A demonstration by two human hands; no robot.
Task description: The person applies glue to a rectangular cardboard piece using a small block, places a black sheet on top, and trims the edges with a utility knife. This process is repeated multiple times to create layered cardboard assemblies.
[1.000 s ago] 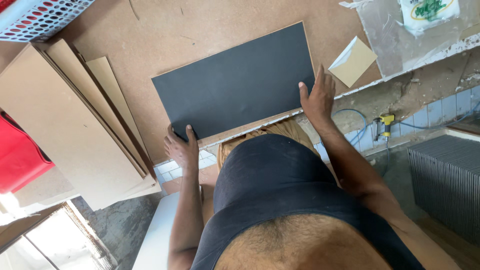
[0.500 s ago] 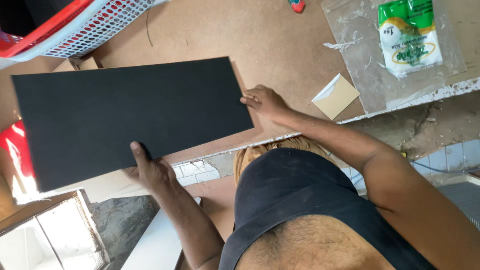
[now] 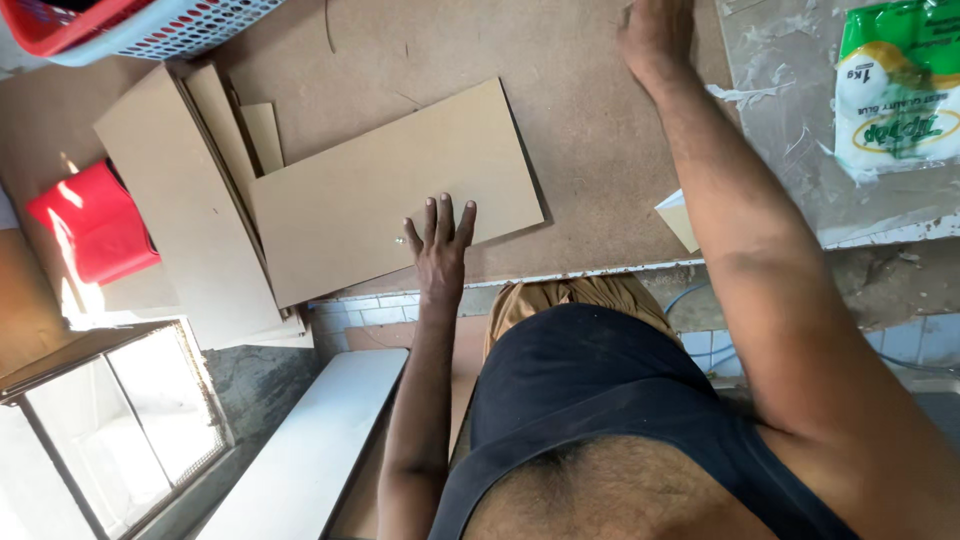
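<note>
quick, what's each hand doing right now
Left hand: open, fingers spread, lying flat on the brown board; grips nothing.
Right hand: reaching far across the worktable, partly cut off; cannot tell whether it is open or closed.

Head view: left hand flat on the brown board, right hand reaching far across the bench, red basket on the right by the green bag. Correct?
One thing is off. The red basket sits at the upper left corner, not by the green bag. The head view shows it. The rest holds: left hand flat on the brown board, right hand reaching far across the bench.
</note>
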